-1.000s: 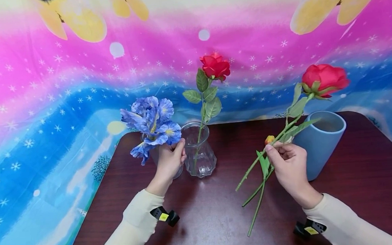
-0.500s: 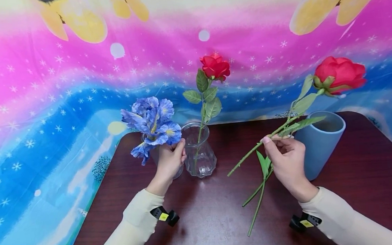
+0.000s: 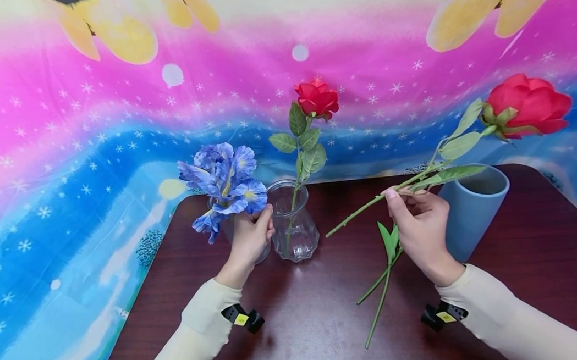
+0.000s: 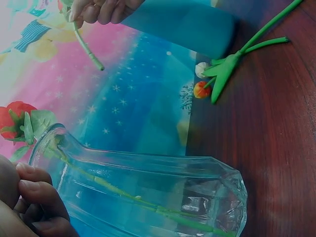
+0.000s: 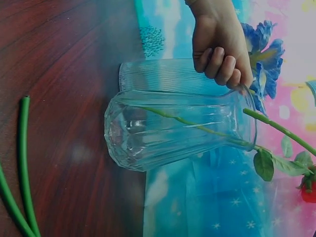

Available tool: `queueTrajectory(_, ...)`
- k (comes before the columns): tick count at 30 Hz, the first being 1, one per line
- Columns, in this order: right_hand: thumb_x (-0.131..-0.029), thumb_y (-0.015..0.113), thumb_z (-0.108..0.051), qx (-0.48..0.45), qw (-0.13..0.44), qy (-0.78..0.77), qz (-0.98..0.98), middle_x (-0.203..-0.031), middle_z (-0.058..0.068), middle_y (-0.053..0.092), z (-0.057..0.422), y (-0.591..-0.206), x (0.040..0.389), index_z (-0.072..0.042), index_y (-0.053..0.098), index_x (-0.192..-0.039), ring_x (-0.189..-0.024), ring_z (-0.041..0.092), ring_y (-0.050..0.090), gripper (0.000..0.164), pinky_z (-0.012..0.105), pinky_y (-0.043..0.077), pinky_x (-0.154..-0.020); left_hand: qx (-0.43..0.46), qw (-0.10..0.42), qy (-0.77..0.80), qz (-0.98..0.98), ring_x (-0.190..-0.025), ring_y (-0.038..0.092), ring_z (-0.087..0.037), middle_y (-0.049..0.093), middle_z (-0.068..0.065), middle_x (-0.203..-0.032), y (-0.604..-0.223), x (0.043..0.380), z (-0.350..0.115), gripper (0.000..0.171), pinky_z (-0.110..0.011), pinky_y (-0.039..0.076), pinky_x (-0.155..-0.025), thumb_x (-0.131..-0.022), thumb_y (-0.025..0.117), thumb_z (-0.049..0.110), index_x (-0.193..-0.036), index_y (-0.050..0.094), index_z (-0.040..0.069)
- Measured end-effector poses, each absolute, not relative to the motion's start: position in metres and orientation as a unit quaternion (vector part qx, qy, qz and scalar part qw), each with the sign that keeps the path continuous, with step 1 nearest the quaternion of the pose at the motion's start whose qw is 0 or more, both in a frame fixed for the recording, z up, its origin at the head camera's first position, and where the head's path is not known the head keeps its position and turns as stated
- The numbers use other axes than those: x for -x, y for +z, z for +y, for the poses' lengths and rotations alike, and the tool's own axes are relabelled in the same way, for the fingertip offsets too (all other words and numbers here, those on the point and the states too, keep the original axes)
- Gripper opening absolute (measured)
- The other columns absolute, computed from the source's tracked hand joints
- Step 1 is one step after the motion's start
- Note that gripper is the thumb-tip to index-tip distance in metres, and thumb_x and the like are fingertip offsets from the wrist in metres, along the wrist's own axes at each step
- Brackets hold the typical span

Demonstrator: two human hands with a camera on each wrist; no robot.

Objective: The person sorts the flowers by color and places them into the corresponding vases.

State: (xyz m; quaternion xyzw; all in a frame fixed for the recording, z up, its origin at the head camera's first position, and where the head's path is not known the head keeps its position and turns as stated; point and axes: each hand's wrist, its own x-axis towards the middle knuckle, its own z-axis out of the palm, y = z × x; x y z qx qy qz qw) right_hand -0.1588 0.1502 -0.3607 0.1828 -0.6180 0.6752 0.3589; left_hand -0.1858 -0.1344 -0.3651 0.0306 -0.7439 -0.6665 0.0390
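My right hand [image 3: 423, 232] pinches the stem of a large red rose [image 3: 529, 104] between thumb and fingers. The bloom points up and right; the cut end slants down toward the faceted glass vase [image 3: 296, 237]. A second red rose [image 3: 317, 97] stands in that vase. My left hand [image 3: 252, 234] has its fingers curled just under a blue iris [image 3: 229, 178], beside the faceted vase's rim. Any stem within that fist is hidden. Behind the left hand, a ribbed glass vase [image 5: 163, 76] shows in the right wrist view.
A blue-grey vase [image 3: 474, 218] stands behind my right hand. Two green-stemmed flowers lie crossed on the dark table, with an orange bud [image 4: 202, 90] and a white bud [image 4: 202, 70]. A printed cloth [image 3: 129, 96] hangs behind the table.
My right hand has lifted the red rose slightly, tilting it flatter: its bloom has swung right and up, its cut end up and left. The left hand and iris look still.
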Motion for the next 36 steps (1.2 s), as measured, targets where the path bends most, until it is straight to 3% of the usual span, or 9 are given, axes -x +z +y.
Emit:
queueTrajectory(9,-0.092,0.062,0.009,-0.195,0.365,0.693,-0.590,-0.064,-0.007,0.057,0.142,-0.353,0.162,0.005,0.072,-0.086,-0.057,0.007,0.048,0.012,0.020,0.039,-0.058,-0.033,0.039,-0.666,-0.744,-0.042,0.044,-0.004,0.049,0.005,-0.052,-0.366,0.187,-0.134,0.044,-0.020,0.038,-0.041,-0.102,0.058,0.023,-0.060,0.052,0.010)
queueTrajectory(14,-0.091,0.061,0.010,-0.203,0.373,0.696,-0.579,-0.062,-0.006,0.056,0.139,-0.352,0.164,0.001,0.071,-0.080,-0.056,0.008,0.047,0.017,0.022,0.036,-0.057,-0.035,0.039,-0.661,-0.748,-0.042,0.044,-0.004,0.049,0.005,-0.051,-0.365,0.186,-0.134,0.045,-0.019,0.038,-0.041,-0.102,0.058,0.023,-0.060,0.052,0.009)
queueTrajectory(29,-0.093,0.064,0.005,-0.217,0.391,0.682,-0.579,-0.064,-0.008,0.058,0.133,-0.338,0.171,0.016,0.067,-0.085,-0.057,0.009,0.046,0.014,0.022,0.036,-0.057,-0.031,0.042,-0.656,-0.753,-0.043,0.044,-0.006,0.050,0.004,-0.050,-0.366,0.186,-0.135,0.046,-0.020,0.038,-0.043,-0.102,0.058,0.024,-0.060,0.053,0.009)
queueTrajectory(36,-0.094,0.064,0.001,-0.197,0.401,0.646,-0.619,-0.067,-0.013,0.059,0.131,-0.333,0.173,0.013,0.069,-0.085,-0.057,0.006,0.047,0.015,0.022,0.036,-0.057,-0.028,0.044,-0.657,-0.752,-0.044,0.045,-0.006,0.051,0.003,-0.053,-0.365,0.186,-0.135,0.044,-0.021,0.039,-0.044,-0.103,0.057,0.021,-0.061,0.053,0.007)
